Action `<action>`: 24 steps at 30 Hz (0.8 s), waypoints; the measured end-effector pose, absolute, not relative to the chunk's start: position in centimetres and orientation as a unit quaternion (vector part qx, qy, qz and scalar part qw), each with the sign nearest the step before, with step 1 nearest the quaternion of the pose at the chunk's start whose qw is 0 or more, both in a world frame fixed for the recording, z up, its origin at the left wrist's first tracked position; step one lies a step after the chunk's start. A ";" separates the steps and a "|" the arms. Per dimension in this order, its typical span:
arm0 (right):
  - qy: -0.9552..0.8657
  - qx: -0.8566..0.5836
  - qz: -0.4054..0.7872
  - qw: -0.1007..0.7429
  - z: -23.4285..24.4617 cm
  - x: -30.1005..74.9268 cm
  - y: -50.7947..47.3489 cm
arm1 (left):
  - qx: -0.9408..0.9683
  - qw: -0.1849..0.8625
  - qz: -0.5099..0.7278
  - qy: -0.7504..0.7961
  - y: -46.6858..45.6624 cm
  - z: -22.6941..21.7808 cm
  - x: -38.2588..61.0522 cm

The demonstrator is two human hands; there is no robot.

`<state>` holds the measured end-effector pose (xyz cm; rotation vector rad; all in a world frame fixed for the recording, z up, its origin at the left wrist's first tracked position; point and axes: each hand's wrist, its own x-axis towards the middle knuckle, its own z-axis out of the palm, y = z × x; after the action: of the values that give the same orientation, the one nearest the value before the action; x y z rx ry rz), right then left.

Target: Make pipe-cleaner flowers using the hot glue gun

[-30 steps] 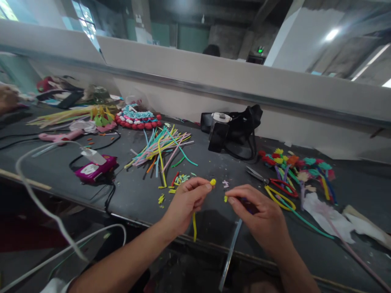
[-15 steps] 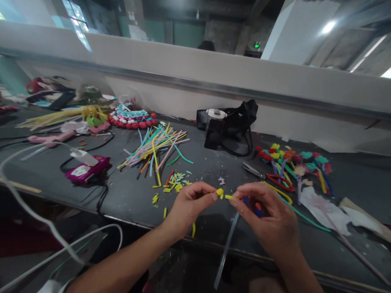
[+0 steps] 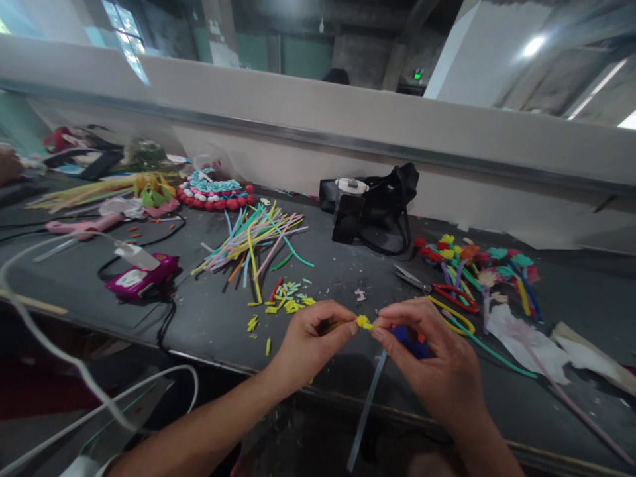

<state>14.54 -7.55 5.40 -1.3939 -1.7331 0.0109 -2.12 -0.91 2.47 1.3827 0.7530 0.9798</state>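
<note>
My left hand (image 3: 313,334) pinches a small yellow pipe-cleaner flower (image 3: 362,320) between thumb and forefinger. My right hand (image 3: 434,358) is closed at the fingertips on a short piece of yellow pipe cleaner (image 3: 368,325), which meets the flower. Partly hidden behind my right hand is a blue tool (image 3: 403,336) with a bit of orange, and a clear glue stick (image 3: 370,407) reaches past the table edge below it. Whether my right palm touches the tool, I cannot tell. Short cut pieces of yellow pipe cleaner (image 3: 285,306) lie left of my hands.
Long pipe cleaners (image 3: 253,242) are heaped mid-table. Red-handled scissors (image 3: 440,289) lie near finished pipe-cleaner flowers (image 3: 472,255). A black bag (image 3: 390,199) stands at the back. On the left are a purple power strip (image 3: 144,277), a pink glue gun (image 3: 84,226) and another person's hand (image 3: 8,165).
My fingertips have come closer together, and the yellow piece now meets the flower, where a gap showed before. Another person's hand has appeared at the far left edge.
</note>
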 end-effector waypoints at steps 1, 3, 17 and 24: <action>-0.698 -0.561 0.007 0.444 5.4 14.6 -7.6 | 0.600 0.598 0.423 0.321 -0.9 2.4 -2.1; -0.699 -0.563 0.009 0.442 5.3 14.6 -7.6 | 0.608 0.593 0.425 0.314 -0.9 2.3 -2.2; -0.709 -0.569 -0.006 0.416 5.1 14.8 -7.6 | 0.657 0.545 0.431 0.291 -0.9 2.3 -2.3; -0.719 -0.564 -0.016 0.405 5.2 14.7 -7.7 | 0.676 0.526 0.424 0.294 -0.9 2.6 -2.4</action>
<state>14.69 -7.66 5.25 -1.4230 -1.8150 -0.0406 -2.36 -0.88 2.58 1.6167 0.7018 1.0136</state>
